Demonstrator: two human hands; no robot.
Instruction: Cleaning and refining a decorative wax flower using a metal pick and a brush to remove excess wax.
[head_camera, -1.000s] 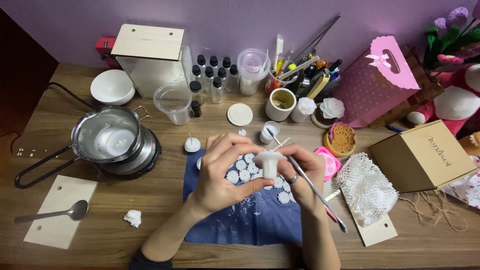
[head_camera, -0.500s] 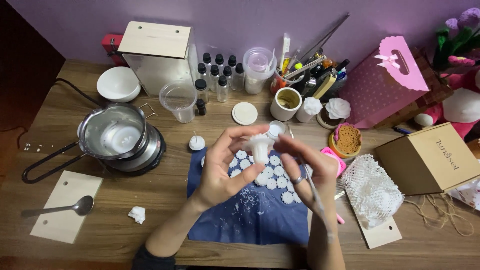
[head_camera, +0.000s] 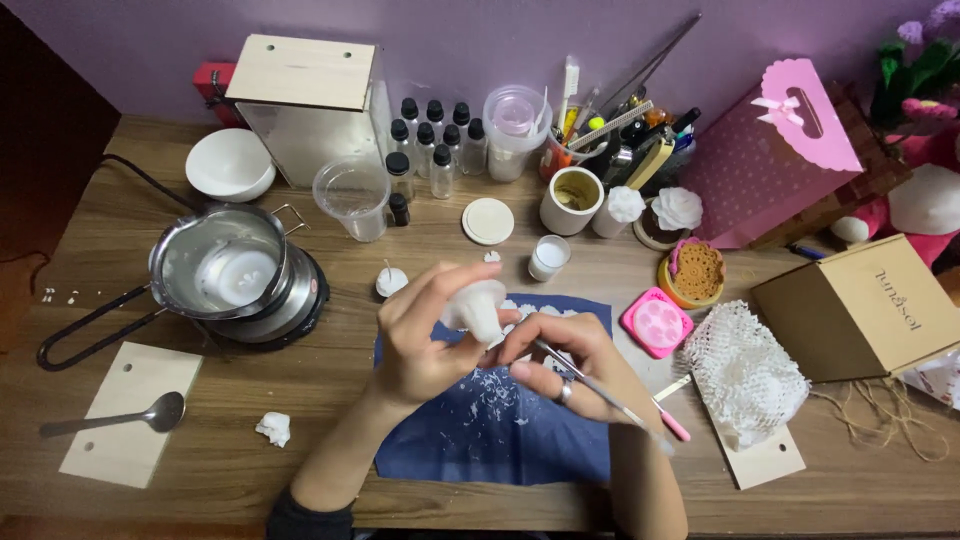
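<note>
Wooden table (head_camera: 150, 500), cluttered toward its far edge, carries a blue cloth (head_camera: 500, 430) at the middle of the near edge. Above it, the left hand (head_camera: 420, 340) is clamped on a white wax piece (head_camera: 478, 308), now lifted higher and tilted. The right hand (head_camera: 560, 360) grips a thin tool (head_camera: 600, 390), tip touching the piece; trimming continues.

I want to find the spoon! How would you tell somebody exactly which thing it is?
Start at the shiny metal saucepan on the table's left side. Just below it lies a pale wooden board; the grey metal spoon rests on it, the only cutlery there.
</note>
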